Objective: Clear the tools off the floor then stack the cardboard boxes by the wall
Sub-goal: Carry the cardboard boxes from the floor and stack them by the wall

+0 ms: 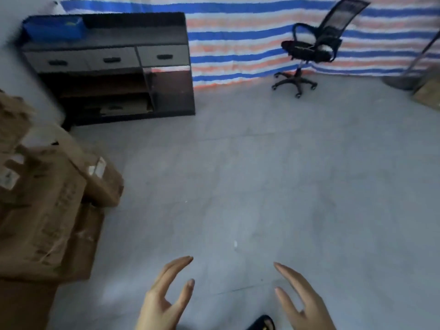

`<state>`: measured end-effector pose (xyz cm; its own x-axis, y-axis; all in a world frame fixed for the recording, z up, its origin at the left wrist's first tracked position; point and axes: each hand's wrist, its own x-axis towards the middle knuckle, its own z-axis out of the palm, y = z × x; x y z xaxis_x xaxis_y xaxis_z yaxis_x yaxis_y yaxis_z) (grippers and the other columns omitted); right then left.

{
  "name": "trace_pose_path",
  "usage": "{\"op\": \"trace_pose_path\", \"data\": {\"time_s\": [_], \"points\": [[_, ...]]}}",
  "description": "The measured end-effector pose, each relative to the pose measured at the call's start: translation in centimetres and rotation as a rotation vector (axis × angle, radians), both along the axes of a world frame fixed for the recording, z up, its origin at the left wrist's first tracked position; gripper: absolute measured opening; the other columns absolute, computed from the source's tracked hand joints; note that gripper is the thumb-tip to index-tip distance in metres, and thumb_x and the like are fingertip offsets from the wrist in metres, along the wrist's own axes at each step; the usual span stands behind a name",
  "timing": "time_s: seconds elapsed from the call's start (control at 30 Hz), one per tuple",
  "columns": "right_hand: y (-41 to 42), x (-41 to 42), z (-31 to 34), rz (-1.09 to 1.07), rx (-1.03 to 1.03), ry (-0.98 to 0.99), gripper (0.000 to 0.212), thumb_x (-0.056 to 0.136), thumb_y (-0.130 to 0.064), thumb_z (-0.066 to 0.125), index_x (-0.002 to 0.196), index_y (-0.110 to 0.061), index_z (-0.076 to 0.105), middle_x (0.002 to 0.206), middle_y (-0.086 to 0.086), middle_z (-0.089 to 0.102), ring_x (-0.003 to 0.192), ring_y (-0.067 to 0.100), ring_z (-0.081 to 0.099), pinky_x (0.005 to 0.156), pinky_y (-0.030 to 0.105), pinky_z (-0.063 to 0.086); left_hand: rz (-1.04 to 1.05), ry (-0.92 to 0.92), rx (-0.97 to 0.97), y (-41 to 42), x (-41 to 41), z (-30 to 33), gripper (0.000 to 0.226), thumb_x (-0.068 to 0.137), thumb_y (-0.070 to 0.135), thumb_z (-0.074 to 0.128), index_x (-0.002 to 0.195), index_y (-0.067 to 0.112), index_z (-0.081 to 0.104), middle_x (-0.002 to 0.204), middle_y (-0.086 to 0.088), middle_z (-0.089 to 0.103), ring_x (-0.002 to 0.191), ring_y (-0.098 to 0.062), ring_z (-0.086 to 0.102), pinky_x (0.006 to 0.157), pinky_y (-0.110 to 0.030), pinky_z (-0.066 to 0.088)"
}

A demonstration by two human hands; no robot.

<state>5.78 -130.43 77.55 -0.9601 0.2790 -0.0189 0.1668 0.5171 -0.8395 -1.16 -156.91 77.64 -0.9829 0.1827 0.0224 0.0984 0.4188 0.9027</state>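
Note:
Several brown cardboard boxes (45, 201) are piled at the left edge against the wall, one smaller box (104, 179) leaning at the pile's right side. Another cardboard box (428, 91) shows partly at the far right edge. My left hand (164, 298) and my right hand (300, 298) hover low in the frame over the bare grey floor, fingers spread and relaxed, palms facing each other, holding nothing. No tools are visible on the floor.
A dark desk with drawers (114, 65) stands at the back left, with a blue bin (54, 27) on top. A black office chair (312, 46) sits before a striped tarp wall. A stand's round base (400, 81) is at the right. A shoe tip (262, 323) shows below.

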Motion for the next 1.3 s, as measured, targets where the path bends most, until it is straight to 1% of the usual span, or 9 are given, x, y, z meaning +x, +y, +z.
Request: {"op": "trace_pose_path", "data": {"time_s": [0.2, 0.3, 0.37, 0.43, 0.53, 0.87, 1.07, 1.2, 1.3], "points": [[12.5, 3.1, 0.2, -0.245, 0.024, 0.002, 0.039, 0.072, -0.069, 0.056, 0.109, -0.071, 0.045, 0.118, -0.045, 0.047, 0.107, -0.023, 0.046, 0.086, -0.005, 0.031, -0.244, 0.000, 0.005, 14.8, -2.0, -0.7, 0.038, 0.076, 0.059, 0.058, 0.113, 0.052, 0.057, 0.114, 0.025, 0.062, 0.106, 0.004, 0.059, 0.090, -0.010, 0.043], [16.8, 4.5, -0.2, -0.366, 0.004, -0.002, 0.056, 0.080, -0.027, 0.072, 0.104, -0.072, 0.047, 0.114, -0.047, 0.048, 0.105, -0.024, 0.046, 0.085, -0.006, 0.030, -0.371, -0.002, -0.005, 20.4, -3.2, -0.5, 0.041, 0.074, 0.049, 0.058, 0.115, 0.049, 0.056, 0.113, 0.024, 0.062, 0.106, 0.004, 0.058, 0.090, -0.008, 0.042], [18.8, 4.9, -0.6, -0.447, 0.002, 0.011, 0.040, 0.076, -0.051, 0.068, 0.107, -0.068, 0.050, 0.113, -0.044, 0.051, 0.105, -0.022, 0.048, 0.085, -0.006, 0.030, -0.423, -0.010, -0.007, 23.9, -4.1, -0.5, 0.041, 0.074, 0.042, 0.064, 0.114, 0.046, 0.058, 0.112, 0.024, 0.062, 0.106, 0.005, 0.058, 0.090, -0.005, 0.040], [20.8, 4.6, -0.6, -0.549, -0.066, 0.008, 0.047, 0.065, -0.084, 0.048, 0.109, -0.067, 0.048, 0.112, -0.046, 0.051, 0.104, -0.023, 0.048, 0.084, -0.006, 0.031, -0.469, -0.019, -0.011, 27.2, -5.3, -0.8, 0.041, 0.073, 0.032, 0.065, 0.111, 0.045, 0.060, 0.110, 0.024, 0.063, 0.105, 0.005, 0.058, 0.089, -0.004, 0.039], [24.2, 3.4, -1.2, -0.659, -0.089, -0.005, 0.052, 0.056, -0.095, 0.036, 0.105, -0.077, 0.041, 0.114, -0.051, 0.045, 0.104, -0.025, 0.045, 0.084, -0.006, 0.031, -0.580, -0.033, -0.029, 32.3, -8.2, -1.4, 0.039, 0.073, 0.042, 0.062, 0.111, 0.047, 0.059, 0.109, 0.024, 0.064, 0.104, 0.005, 0.059, 0.088, -0.004, 0.041], [38.9, -7.7, -0.6, -1.016, -0.097, 0.091, 0.037, 0.061, -0.082, 0.049, 0.096, -0.081, 0.041, 0.109, -0.053, 0.044, 0.100, -0.031, 0.043, 0.080, 0.002, 0.038, -0.868, 0.001, -0.042, 53.8, -25.2, 0.6, 0.042, 0.067, 0.056, 0.052, 0.108, 0.065, 0.051, 0.113, 0.033, 0.058, 0.106, 0.009, 0.056, 0.090, -0.004, 0.040], [46.5, -12.3, 0.1, -1.125, -0.137, 0.070, 0.048, 0.056, -0.095, 0.033, 0.101, -0.078, 0.042, 0.109, -0.054, 0.045, 0.102, -0.030, 0.043, 0.081, -0.007, 0.030, -1.024, -0.022, -0.062, 64.7, -31.0, 0.8, 0.042, 0.070, 0.056, 0.051, 0.110, 0.065, 0.049, 0.113, 0.032, 0.058, 0.108, 0.008, 0.056, 0.091, -0.004, 0.039], [51.7, -13.3, -0.4, -1.214, -0.143, 0.028, 0.024, 0.072, -0.075, 0.049, 0.095, -0.080, 0.043, 0.105, -0.055, 0.044, 0.101, -0.030, 0.042, 0.081, -0.008, 0.029, -1.099, -0.043, -0.103, 71.6, -32.5, 0.2, 0.042, 0.071, 0.056, 0.051, 0.112, 0.065, 0.048, 0.114, 0.032, 0.058, 0.108, 0.007, 0.055, 0.091, -0.005, 0.039], [56.9, -13.6, -0.7, -1.250, -0.162, 0.000, 0.031, 0.064, -0.067, 0.044, 0.090, -0.083, 0.040, 0.101, -0.058, 0.043, 0.097, -0.033, 0.041, 0.079, -0.007, 0.030, -1.132, -0.050, -0.125, 77.9, -33.5, -0.4, 0.041, 0.075, 0.050, 0.056, 0.113, 0.063, 0.048, 0.115, 0.032, 0.057, 0.109, 0.007, 0.055, 0.091, -0.005, 0.040]]}}
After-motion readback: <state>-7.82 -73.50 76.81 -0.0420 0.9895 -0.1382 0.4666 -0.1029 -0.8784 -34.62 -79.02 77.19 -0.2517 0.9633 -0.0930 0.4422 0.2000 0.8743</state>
